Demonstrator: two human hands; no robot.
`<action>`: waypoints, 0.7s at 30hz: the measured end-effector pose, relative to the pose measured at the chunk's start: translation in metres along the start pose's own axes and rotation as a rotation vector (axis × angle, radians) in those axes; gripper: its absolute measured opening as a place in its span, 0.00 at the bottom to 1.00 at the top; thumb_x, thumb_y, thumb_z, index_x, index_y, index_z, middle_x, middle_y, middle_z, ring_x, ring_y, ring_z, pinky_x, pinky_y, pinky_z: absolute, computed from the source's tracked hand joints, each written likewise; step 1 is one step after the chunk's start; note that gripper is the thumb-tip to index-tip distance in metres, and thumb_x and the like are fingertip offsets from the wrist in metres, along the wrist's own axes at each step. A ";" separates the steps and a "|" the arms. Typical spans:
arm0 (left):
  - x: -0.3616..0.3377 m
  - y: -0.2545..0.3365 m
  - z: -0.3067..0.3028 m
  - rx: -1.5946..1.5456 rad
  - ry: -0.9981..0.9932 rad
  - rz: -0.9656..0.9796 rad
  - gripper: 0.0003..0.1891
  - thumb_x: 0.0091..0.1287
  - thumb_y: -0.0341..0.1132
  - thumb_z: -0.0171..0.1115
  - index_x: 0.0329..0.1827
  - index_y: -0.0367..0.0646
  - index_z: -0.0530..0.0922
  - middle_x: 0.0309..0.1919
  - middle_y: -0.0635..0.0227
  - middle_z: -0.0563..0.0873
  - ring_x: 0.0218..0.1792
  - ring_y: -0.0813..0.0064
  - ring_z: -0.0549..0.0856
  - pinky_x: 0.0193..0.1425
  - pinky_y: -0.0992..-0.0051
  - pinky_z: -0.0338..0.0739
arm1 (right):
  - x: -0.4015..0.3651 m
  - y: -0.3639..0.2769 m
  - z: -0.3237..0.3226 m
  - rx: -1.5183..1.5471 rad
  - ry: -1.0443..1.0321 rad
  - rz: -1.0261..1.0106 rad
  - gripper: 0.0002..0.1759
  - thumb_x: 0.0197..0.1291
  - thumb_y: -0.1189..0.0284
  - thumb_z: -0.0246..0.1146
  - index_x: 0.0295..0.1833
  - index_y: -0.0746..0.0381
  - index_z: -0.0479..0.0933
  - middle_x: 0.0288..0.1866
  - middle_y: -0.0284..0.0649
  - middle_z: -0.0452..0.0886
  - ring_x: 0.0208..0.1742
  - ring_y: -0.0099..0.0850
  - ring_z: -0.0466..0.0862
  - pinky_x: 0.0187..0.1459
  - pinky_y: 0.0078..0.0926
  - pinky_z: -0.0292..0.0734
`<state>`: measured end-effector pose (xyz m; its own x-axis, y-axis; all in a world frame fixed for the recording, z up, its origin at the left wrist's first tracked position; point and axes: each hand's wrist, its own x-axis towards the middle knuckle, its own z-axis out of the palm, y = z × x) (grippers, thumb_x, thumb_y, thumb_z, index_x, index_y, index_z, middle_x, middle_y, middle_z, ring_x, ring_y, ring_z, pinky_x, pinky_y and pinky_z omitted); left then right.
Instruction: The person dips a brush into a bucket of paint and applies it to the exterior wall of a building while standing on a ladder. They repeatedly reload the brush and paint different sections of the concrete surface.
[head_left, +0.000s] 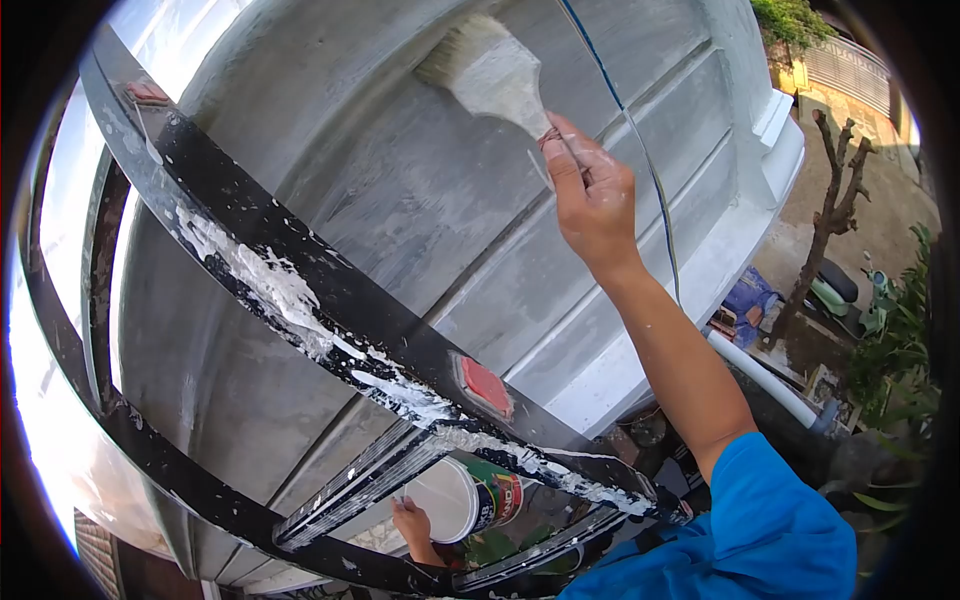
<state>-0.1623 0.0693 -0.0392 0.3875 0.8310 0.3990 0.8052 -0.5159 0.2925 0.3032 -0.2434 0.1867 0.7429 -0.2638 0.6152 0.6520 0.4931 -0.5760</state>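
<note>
My right hand (592,190) is closed round the handle of a wide paint brush (495,75). The bristles, whitish with paint, touch the grey wall (400,180) near the top of the view. Low in the view, beyond the ladder, my left hand (411,522) is next to the rim of a paint bucket (490,497) with a green and red label. Its fingers look bent near the rim, but what they hold is too small to make out. Pale paint shows inside the bucket.
A black ladder (370,300), splattered with white paint, crosses in front of the wall. A thin cable (640,140) hangs beside my right hand. Far below at the right are a bare tree (828,210), a green scooter (835,295) and a white pipe (765,380).
</note>
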 end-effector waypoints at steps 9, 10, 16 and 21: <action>-0.001 0.014 -0.007 -0.020 -0.011 0.005 0.14 0.67 0.31 0.51 0.44 0.24 0.73 0.33 0.36 0.80 0.37 0.37 0.79 0.41 0.52 0.72 | -0.013 -0.006 0.040 0.412 0.027 0.279 0.13 0.68 0.72 0.52 0.47 0.70 0.76 0.31 0.33 0.74 0.22 0.13 0.65 0.18 0.13 0.59; -0.003 0.017 -0.011 -0.015 -0.023 -0.003 0.15 0.67 0.32 0.51 0.44 0.23 0.73 0.34 0.35 0.80 0.38 0.37 0.79 0.42 0.53 0.72 | -0.027 -0.008 0.042 0.375 -0.045 0.243 0.13 0.68 0.72 0.52 0.46 0.70 0.77 0.32 0.34 0.75 0.23 0.13 0.66 0.19 0.13 0.60; 0.002 0.004 -0.002 0.008 -0.041 -0.010 0.16 0.67 0.32 0.50 0.47 0.23 0.73 0.36 0.35 0.80 0.40 0.38 0.80 0.43 0.54 0.73 | -0.011 -0.029 0.009 0.609 -0.027 0.507 0.15 0.67 0.71 0.53 0.50 0.71 0.78 0.30 0.31 0.76 0.25 0.12 0.68 0.25 0.12 0.61; 0.002 0.001 0.003 0.033 0.005 0.022 0.17 0.68 0.32 0.50 0.49 0.22 0.72 0.37 0.34 0.80 0.40 0.37 0.80 0.44 0.54 0.73 | -0.018 -0.014 0.027 0.327 -0.052 0.392 0.19 0.65 0.70 0.53 0.55 0.72 0.74 0.38 0.44 0.82 0.31 0.21 0.76 0.33 0.21 0.71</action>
<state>-0.1597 0.0712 -0.0413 0.4033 0.8184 0.4093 0.8109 -0.5269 0.2545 0.2767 -0.2236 0.1979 0.9084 0.0303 0.4170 0.2382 0.7822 -0.5757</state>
